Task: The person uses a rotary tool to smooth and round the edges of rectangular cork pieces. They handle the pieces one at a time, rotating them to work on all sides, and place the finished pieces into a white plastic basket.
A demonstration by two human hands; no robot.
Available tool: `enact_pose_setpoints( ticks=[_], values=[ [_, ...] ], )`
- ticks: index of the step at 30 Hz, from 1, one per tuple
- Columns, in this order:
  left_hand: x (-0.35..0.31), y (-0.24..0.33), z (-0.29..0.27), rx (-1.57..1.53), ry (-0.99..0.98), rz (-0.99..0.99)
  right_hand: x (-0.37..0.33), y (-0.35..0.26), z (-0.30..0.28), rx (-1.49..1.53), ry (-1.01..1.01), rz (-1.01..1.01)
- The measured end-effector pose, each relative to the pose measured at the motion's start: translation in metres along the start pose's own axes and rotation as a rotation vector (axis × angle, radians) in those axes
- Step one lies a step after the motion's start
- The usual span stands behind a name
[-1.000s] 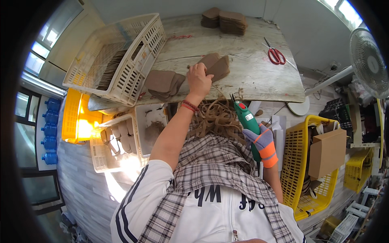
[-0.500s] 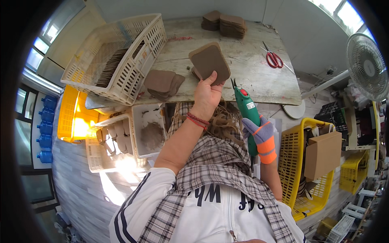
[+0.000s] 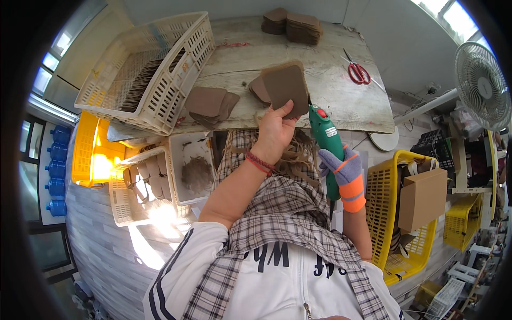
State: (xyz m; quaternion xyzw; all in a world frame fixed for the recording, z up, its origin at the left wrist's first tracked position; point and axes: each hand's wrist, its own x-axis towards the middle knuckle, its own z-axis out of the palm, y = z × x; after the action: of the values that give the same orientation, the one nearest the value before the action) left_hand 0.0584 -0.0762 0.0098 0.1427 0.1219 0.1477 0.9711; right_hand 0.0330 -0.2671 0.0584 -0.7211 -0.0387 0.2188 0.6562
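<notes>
My bare left hand pinches a brown rounded-square pad by its lower edge, thumb on top. The pad has a paler, ragged rim along its upper edge. In my right hand, which wears a grey and orange glove, is a green electric scissors with a red button. Its blade end meets the pad's right edge, and the pad partly hides the blades. Another brown piece shows behind the pad's left side. To the left, a small pile of brown pads lies near the table's front edge.
The worktable holds stacked pads at the back and red-handled scissors at right. A white crate stands at left. Brown offcut strips lie on my lap. A yellow basket and a fan are at right.
My left hand has moved slightly right and turned the pad. The electric scissors' blades, earlier open beside the pad, are now at its right edge. More of the piece behind shows.
</notes>
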Motion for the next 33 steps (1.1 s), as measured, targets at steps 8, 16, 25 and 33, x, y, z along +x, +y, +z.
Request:
enact_pose_setpoints(
  ticks=[8,16,25,33],
  values=[
    [-0.016,-0.015,-0.021,0.208,-0.042,-0.076,0.003,-0.011,-0.005,0.051,0.035,-0.01],
    [-0.02,0.022,-0.032,0.538,-0.134,-0.089,-0.005,-0.018,-0.032,-0.143,-0.021,0.05],
    [-0.017,0.081,-0.029,0.935,-0.257,-0.236,-0.019,-0.003,-0.046,-0.309,-0.135,0.024],
    [-0.03,0.08,-0.042,1.058,-0.204,-0.394,-0.022,0.001,-0.025,-0.247,-0.113,0.03]
  ],
)
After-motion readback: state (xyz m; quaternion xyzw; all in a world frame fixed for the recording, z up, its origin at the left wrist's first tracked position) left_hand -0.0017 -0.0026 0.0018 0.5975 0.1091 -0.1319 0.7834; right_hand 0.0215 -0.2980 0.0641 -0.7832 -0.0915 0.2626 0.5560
